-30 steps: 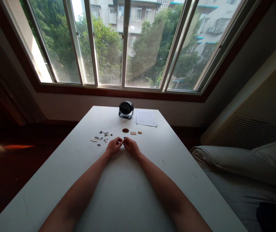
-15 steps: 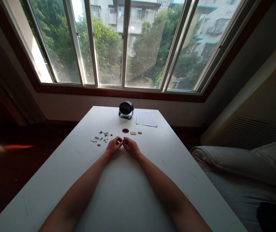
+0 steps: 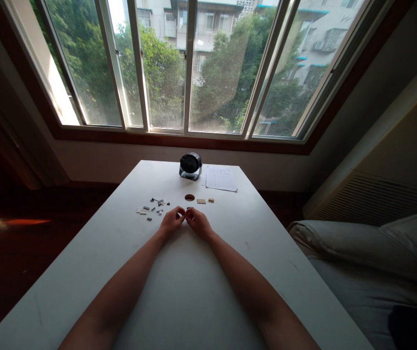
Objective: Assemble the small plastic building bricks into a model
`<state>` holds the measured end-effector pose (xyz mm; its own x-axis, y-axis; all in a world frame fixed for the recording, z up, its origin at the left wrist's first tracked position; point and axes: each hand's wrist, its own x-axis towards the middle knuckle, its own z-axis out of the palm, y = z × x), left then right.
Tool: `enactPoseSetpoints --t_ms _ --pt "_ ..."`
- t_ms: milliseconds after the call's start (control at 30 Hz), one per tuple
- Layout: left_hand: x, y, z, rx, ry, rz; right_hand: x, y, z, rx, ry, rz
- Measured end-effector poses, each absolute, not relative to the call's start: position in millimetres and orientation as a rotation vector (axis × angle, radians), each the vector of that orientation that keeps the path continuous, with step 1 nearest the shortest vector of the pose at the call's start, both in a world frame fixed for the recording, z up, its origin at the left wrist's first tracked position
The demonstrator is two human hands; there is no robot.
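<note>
The fingers point(image 3: 183, 212) of both hands meet tip to tip at the middle of the worktop point(image 3: 193, 291), curled nearly closed around a tiny dark piece point(image 3: 187, 209); it is too small to tell which hand grips it; the left hand point(image 3: 172, 221) and right hand point(image 3: 199, 222) rest on the surface, forearms running back toward the near edge. Just left of the hands lies a scatter of small building bricks point(image 3: 152, 208); just beyond them a brown disc point(image 3: 190, 197) and two tan bricks point(image 3: 204, 200); farther back a small black fan point(image 3: 190, 165) beside a sheet of paper point(image 3: 221, 178), near the far edge. Bare white surface spreads wide on both sides and toward the person; the left edge drops to a dark floor point(image 3: 7, 243), the right to a bed point(image 3: 376, 262); a wide window point(image 3: 193, 68) fills the wall beyond.
</note>
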<state>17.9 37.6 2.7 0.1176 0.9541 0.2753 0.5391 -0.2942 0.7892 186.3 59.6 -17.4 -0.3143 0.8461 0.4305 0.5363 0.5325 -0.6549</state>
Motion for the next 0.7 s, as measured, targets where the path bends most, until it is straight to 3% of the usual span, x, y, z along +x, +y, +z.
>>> enactPoseSetpoints --t_ms 700 --pt "17.4 37.6 1.7 1.967 1.475 1.014 188.0 60.7 -20.3 -1.117 -2.011 0.487"
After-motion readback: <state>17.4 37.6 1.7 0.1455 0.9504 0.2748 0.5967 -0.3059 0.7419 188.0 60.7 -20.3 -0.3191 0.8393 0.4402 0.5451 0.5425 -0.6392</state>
